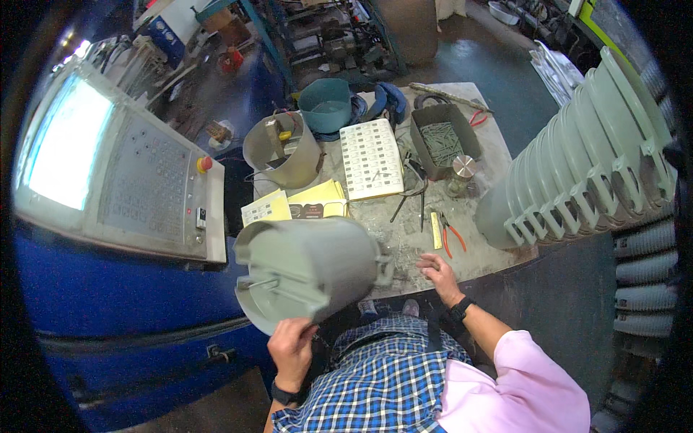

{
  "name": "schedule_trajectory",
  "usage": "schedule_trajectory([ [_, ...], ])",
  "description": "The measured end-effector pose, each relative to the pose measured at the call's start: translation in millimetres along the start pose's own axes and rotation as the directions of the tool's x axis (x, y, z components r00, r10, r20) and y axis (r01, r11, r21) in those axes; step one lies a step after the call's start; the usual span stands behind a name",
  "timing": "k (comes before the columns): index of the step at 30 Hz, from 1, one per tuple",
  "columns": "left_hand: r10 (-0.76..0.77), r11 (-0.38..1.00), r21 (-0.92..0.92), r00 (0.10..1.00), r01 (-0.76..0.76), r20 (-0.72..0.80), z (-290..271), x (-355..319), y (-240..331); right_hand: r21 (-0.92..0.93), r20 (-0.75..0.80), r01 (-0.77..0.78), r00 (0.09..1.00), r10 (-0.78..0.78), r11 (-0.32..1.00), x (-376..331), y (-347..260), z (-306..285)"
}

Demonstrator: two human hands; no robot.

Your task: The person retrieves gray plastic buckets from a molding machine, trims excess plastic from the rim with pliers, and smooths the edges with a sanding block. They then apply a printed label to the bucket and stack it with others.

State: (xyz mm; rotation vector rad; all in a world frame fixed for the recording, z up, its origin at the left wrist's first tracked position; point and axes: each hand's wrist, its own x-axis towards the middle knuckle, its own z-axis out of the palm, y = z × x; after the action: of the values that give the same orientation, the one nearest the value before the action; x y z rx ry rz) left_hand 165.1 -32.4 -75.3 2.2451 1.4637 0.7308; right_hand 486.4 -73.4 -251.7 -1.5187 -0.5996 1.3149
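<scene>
A grey plastic bucket (pixel 346 256) lies tilted on its side at the table's near left edge, blurred a little, its open mouth turned to the left. A thin rod and a ridge show inside it. The fingers of my left hand (pixel 291 352) are closed on the near part of its rim. To the bucket's right, my right hand (pixel 439 278) hovers by the table edge with its fingers apart and nothing in them. Just beyond that hand lie orange-handled pliers (pixel 452 234) and a yellow strip (pixel 436 229).
A tall leaning stack of nested grey buckets (pixel 570 159) stands at right. On the table (pixel 480 249) are a bin of screws (pixel 442 137), a white label sheet (pixel 371 159), yellow sheets (pixel 317 193) and a pale tub (pixel 281 148). A machine control panel (pixel 137 173) stands at left.
</scene>
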Motion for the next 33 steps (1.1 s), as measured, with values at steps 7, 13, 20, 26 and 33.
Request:
schedule_trajectory([
  [7,0.128,0.928,0.317,0.968,-0.194,0.215,45.5,24.7,-59.5,-0.732,-0.354,-0.266,0.935,-0.017,0.628,46.7,83.5,-35.9],
  [13,0.074,0.967,0.218,0.964,-0.132,0.254,51.3,16.8,-57.5,-0.865,-0.499,-0.429,0.79,-0.356,0.261,103.5,76.4,-45.4],
  [20,0.147,0.978,0.14,0.988,-0.152,0.042,55.3,30.2,-60.9,-0.854,-0.5,-0.478,0.864,-0.063,0.206,131.9,69.2,-67.9],
  [26,0.156,0.974,0.153,0.984,-0.167,0.081,75.7,47.6,-29.6,-0.866,-0.458,-0.416,0.882,-0.109,0.276,124.7,67.3,-77.2],
  [33,0.106,0.994,-0.018,0.972,-0.105,0.21,101.6,88.3,10.3,-0.007,-0.288,-0.277,0.921,0.263,0.961,78.2,34.0,-30.2],
])
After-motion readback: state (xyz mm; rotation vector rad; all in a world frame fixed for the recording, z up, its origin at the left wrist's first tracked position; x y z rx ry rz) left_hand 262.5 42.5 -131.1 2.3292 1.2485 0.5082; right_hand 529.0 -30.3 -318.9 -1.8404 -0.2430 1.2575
